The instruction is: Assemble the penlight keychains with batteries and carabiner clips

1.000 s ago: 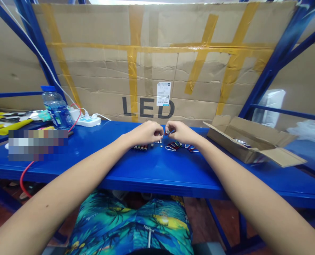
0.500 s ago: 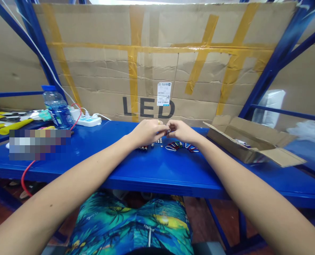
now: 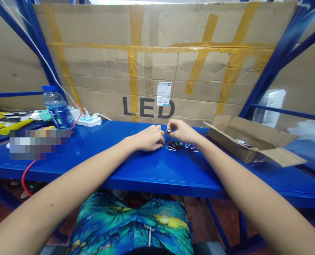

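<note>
Okay, head view: both hands over the blue table [image 3: 157, 173], close together but apart. Right hand [image 3: 182, 131] pinches a small cylinder [image 3: 169, 130] between thumb and fingers, round metallic end showing; the rest is mostly hidden by the fingers. So the piece sits at the right fingertips, just beside the left hand [image 3: 149, 138]. Left hand is palm down, low at the tabletop, fingers curled under; can't tell if it's gripping anything, underside hidden.

Fanned row of carabiners [image 3: 180, 144], mixed colors (red, green, silver), lies on the table just nearer the body than the right hand, its right end near that wrist. Open cardboard box [image 3: 230, 148] to the right of the right hand, flaps out, some shiny items inside, too small to name.

Well left of the left hand: power strip [image 3: 88, 121], then blue-capped bottle [image 3: 58, 109], then yellow-handled tools [image 3: 16, 126] farthest out. Beyond both hands, big taped cardboard panel [image 3: 106, 78] marked LED, white label [image 3: 164, 94] above the lettering. Patterned shorts [image 3: 130, 219] below, between the forearms.
</note>
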The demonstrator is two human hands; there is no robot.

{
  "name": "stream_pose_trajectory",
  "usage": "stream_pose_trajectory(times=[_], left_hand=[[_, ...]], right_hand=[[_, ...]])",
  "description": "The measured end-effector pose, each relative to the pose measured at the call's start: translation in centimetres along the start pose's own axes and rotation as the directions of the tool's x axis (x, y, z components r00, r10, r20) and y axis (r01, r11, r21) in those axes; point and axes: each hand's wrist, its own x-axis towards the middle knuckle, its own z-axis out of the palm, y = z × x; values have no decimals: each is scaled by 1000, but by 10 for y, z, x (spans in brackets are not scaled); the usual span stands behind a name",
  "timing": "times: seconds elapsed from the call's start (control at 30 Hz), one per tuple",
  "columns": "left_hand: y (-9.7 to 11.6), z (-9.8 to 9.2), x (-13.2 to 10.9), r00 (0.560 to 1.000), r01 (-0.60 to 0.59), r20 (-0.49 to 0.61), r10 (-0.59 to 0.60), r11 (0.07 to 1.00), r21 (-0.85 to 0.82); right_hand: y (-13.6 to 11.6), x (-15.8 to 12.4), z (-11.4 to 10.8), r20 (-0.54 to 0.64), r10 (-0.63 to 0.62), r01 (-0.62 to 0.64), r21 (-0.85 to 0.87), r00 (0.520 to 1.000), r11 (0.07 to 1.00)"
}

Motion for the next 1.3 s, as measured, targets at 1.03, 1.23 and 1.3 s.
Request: stream_pose_trajectory(times=[1.03,1.23,1.3], left_hand=[[-2,-10,2,891,48,-428,-154,967,-249],[-2,-13,3,895,51,-404,-186,946,-321],[-2,-14,4,885,87,-406,-230,936,-340]], right_hand=[[-18,-8,4,158,143,-196,400,977,895],[-19,-7,11,92,134,-162,454,987,876],[-21,-6,15,63,146,-159,487,987,859]])
